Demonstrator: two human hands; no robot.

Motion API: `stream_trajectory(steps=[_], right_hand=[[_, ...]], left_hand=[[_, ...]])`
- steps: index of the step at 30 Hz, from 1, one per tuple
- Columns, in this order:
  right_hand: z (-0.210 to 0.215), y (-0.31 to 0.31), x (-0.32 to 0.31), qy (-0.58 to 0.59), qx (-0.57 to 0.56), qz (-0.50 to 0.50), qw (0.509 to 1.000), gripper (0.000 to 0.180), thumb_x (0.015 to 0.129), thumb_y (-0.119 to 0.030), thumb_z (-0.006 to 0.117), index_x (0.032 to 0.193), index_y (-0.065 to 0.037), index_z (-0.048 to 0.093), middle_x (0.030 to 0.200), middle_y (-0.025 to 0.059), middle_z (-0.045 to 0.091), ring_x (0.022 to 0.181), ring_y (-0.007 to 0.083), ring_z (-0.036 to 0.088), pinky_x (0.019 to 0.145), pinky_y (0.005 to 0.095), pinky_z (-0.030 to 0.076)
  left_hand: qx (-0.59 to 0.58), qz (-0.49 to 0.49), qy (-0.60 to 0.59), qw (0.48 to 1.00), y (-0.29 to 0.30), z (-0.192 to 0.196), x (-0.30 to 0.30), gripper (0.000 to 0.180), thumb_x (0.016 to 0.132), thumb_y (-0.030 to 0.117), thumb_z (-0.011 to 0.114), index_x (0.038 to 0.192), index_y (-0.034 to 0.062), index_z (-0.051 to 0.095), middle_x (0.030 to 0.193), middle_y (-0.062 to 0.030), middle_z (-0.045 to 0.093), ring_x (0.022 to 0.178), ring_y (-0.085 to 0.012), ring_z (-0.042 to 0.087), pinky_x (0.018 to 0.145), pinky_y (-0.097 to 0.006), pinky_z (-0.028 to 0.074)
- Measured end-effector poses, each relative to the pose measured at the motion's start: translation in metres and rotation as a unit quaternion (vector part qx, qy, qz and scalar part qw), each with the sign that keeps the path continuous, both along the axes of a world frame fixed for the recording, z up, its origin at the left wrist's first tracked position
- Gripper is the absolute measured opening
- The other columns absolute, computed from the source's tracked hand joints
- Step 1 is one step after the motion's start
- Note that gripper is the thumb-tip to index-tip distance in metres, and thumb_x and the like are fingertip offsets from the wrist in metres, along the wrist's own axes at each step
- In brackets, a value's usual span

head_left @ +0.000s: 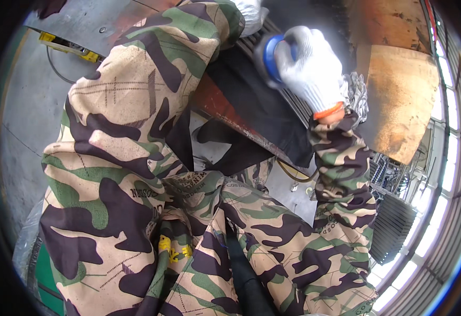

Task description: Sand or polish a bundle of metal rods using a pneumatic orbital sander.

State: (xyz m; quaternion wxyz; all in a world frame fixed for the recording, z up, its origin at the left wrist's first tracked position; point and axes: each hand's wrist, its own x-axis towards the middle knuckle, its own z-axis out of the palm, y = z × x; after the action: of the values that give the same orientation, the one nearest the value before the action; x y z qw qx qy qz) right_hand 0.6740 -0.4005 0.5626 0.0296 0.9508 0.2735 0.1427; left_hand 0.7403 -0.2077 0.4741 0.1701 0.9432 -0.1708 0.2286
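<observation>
My right hand (312, 68), in a white knit glove with an orange cuff, is closed around a round object with a blue rim (274, 60). Its far side is blurred, so the kind cannot be told. It is held just over a row of dark metal slats (296, 105). My left hand (251, 15), also white-gloved, shows only in part at the top edge, past my bent camouflage sleeve (188, 47). Its fingers are hidden, and what it touches cannot be made out.
Black cloth (262, 100) drapes over a reddish-brown edge before me. Brown boards (401, 100) with dark smudges stand at the right, crumpled foil (358, 97) beside my right wrist. A yellow-and-black device (70, 47) with a cable lies at far left. Dark finned parts (392, 229) sit lower right.
</observation>
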Motion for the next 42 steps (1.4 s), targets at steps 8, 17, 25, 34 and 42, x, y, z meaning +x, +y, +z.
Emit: stream_trajectory(steps=[8, 17, 25, 34, 42], right_hand=[[0.002, 0.000, 0.020, -0.011, -0.023, -0.032, 0.999, 0.024, 0.092, -0.034, 0.066, 0.106, -0.015, 0.072, 0.099, 0.0177, 0.071, 0.089, 0.0388, 0.072, 0.081, 0.0457, 0.059], [0.000, -0.006, 0.028, -0.023, -0.041, -0.052, 0.998, 0.022, 0.091, -0.033, 0.068, 0.103, -0.015, 0.071, 0.098, 0.0172, 0.071, 0.085, 0.0393, 0.071, 0.079, 0.0472, 0.059], [0.000, 0.006, 0.032, -0.019, -0.002, 0.007, 1.000, 0.025, 0.093, -0.035, 0.066, 0.104, -0.013, 0.072, 0.101, 0.0187, 0.072, 0.087, 0.0394, 0.071, 0.083, 0.0475, 0.059], [0.009, 0.007, 0.016, -0.034, -0.002, 0.020, 0.999, 0.020, 0.090, -0.030, 0.067, 0.100, -0.013, 0.067, 0.094, 0.0170, 0.068, 0.085, 0.0384, 0.070, 0.077, 0.0487, 0.057], [0.001, 0.003, 0.016, -0.017, -0.003, 0.024, 1.000, 0.025, 0.092, -0.034, 0.067, 0.107, -0.014, 0.070, 0.098, 0.0177, 0.071, 0.088, 0.0393, 0.071, 0.082, 0.0482, 0.059]], left_hand=[[-0.007, 0.015, -0.058, 0.998, -0.004, -0.006, 0.004, 0.048, 0.095, 0.036, 0.059, 0.125, -0.0008, 0.067, 0.132, -0.0252, 0.064, 0.134, -0.0434, 0.053, 0.114, -0.054, 0.037], [-0.002, 0.013, -0.053, 0.998, -0.005, -0.006, 0.011, 0.045, 0.095, 0.036, 0.060, 0.121, -0.0005, 0.068, 0.125, -0.0241, 0.066, 0.128, -0.0425, 0.056, 0.112, -0.054, 0.039], [0.003, -0.067, -0.004, 0.998, 0.009, 0.003, 0.012, 0.041, 0.094, 0.034, 0.062, 0.118, 0.0021, 0.070, 0.120, -0.0197, 0.069, 0.122, -0.0388, 0.059, 0.107, -0.051, 0.042], [0.022, -0.056, -0.048, 0.997, 0.010, 0.010, 0.010, 0.036, 0.094, 0.032, 0.063, 0.114, 0.0031, 0.072, 0.114, -0.0170, 0.069, 0.117, -0.0362, 0.059, 0.102, -0.048, 0.044], [0.003, -0.024, -0.048, 0.999, 0.003, 0.004, 0.013, 0.039, 0.095, 0.033, 0.062, 0.116, 0.0021, 0.072, 0.117, -0.0205, 0.069, 0.121, -0.0396, 0.058, 0.106, -0.050, 0.043]])
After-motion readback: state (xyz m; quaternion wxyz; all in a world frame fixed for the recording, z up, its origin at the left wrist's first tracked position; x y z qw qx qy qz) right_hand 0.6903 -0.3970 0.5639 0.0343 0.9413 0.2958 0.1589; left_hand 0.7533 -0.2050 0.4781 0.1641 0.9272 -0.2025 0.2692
